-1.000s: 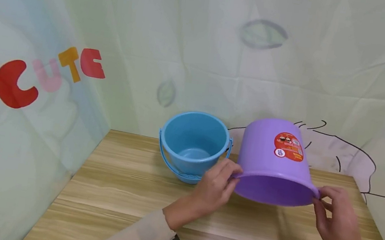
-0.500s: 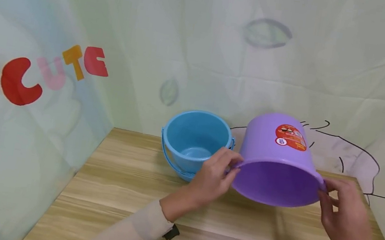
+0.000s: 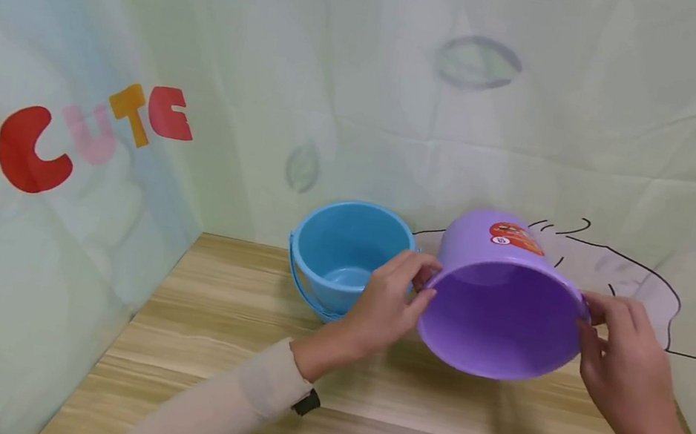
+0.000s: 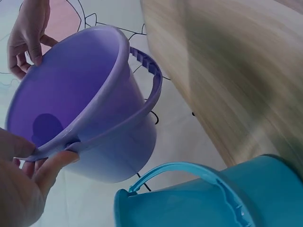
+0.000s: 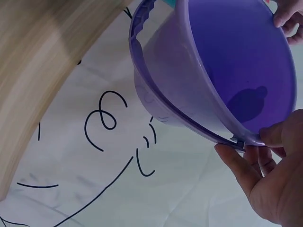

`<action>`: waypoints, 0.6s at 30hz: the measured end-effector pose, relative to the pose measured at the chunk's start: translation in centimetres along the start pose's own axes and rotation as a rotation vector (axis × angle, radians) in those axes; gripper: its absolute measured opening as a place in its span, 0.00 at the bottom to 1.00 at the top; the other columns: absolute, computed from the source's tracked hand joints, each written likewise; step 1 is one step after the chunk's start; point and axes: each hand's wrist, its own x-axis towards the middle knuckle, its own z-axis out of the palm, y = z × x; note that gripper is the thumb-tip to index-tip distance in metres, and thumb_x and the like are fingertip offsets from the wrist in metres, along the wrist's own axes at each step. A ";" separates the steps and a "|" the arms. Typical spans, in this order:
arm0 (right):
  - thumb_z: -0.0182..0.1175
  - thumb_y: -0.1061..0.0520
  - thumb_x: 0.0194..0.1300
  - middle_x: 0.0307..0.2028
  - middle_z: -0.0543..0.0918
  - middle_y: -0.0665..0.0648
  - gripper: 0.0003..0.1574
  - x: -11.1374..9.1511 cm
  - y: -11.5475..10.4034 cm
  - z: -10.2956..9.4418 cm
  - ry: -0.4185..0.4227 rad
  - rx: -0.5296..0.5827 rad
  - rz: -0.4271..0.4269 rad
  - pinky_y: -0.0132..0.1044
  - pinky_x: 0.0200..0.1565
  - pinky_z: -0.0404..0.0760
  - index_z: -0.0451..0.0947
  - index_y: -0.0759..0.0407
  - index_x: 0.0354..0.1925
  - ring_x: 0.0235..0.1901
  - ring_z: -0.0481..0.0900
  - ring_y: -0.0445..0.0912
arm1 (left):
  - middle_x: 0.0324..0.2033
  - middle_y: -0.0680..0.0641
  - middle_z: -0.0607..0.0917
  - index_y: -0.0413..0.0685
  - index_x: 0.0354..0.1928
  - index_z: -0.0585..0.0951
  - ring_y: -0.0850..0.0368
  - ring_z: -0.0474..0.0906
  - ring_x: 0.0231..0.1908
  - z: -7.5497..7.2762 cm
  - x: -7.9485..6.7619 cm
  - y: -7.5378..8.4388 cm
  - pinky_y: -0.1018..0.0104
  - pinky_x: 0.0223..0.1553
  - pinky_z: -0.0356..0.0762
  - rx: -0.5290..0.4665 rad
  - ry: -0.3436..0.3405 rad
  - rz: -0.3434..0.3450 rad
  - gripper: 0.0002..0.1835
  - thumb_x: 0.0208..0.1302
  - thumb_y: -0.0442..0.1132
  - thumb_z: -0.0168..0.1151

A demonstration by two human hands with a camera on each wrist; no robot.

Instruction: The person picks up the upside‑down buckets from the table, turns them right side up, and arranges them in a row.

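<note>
Both hands hold a purple bucket [image 3: 504,319] above the table, tilted so its mouth faces the person; a red sticker [image 3: 516,238] shows on its upper side. My left hand [image 3: 387,305] pinches the rim at one handle joint, and my right hand [image 3: 624,359] pinches the opposite side. In both wrist views the bucket's handle hangs along its outside, and its inside holds nothing visible. Just left of it a light blue bucket [image 3: 350,247] stands upright on the table, partly hidden by the left hand. Its handle [image 4: 203,172] is folded down against its side.
The wood-grain table [image 3: 220,348] meets a printed curtain [image 3: 368,85] along its back and sides. Coloured letters [image 3: 36,152] mark the curtain at left. Black line drawings [image 3: 641,291] lie behind the purple bucket.
The purple bucket has tipped further, its mouth turning up toward the person and its base going back. Both hands have risen slightly with the rim. The blue bucket stays in place.
</note>
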 end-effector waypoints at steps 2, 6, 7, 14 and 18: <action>0.64 0.69 0.63 0.40 0.79 0.68 0.18 0.2 0.1 0.0 0.011 -0.008 -0.004 0.07 0.40 0.71 0.78 0.73 0.52 0.37 0.79 0.52 | 0.36 0.44 0.81 0.37 0.49 0.79 0.55 0.79 0.37 -0.1 0.4 0.1 0.73 0.39 0.81 -0.004 -0.009 -0.025 0.15 0.61 0.22 0.69; 0.69 0.77 0.50 0.38 0.80 0.66 0.28 0.8 0.3 -0.2 0.012 -0.048 0.005 0.13 0.34 0.72 0.79 0.71 0.52 0.36 0.79 0.53 | 0.36 0.44 0.82 0.37 0.51 0.80 0.55 0.80 0.37 -0.4 1.0 0.4 0.76 0.39 0.80 -0.012 -0.038 -0.080 0.16 0.62 0.23 0.69; 0.69 0.77 0.50 0.38 0.80 0.66 0.28 0.9 0.3 -0.2 0.007 -0.055 0.011 0.15 0.34 0.72 0.79 0.70 0.52 0.36 0.79 0.53 | 0.37 0.44 0.82 0.37 0.52 0.80 0.55 0.80 0.37 -0.4 1.2 0.4 0.77 0.39 0.80 -0.015 -0.048 -0.096 0.16 0.62 0.24 0.69; 0.68 0.75 0.55 0.40 0.80 0.65 0.28 1.8 0.1 -0.4 -0.048 -0.077 0.039 0.22 0.34 0.68 0.79 0.69 0.55 0.37 0.80 0.54 | 0.37 0.42 0.83 0.37 0.54 0.81 0.55 0.82 0.36 -0.6 2.2 0.4 0.77 0.38 0.81 -0.039 -0.082 -0.190 0.18 0.62 0.23 0.69; 0.68 0.75 0.56 0.42 0.80 0.66 0.29 2.2 0.1 -0.2 -0.073 -0.086 0.049 0.32 0.34 0.76 0.78 0.68 0.57 0.39 0.82 0.57 | 0.36 0.42 0.84 0.38 0.56 0.81 0.54 0.84 0.34 -1.1 3.0 0.3 0.78 0.37 0.81 -0.059 -0.123 -0.236 0.20 0.62 0.23 0.68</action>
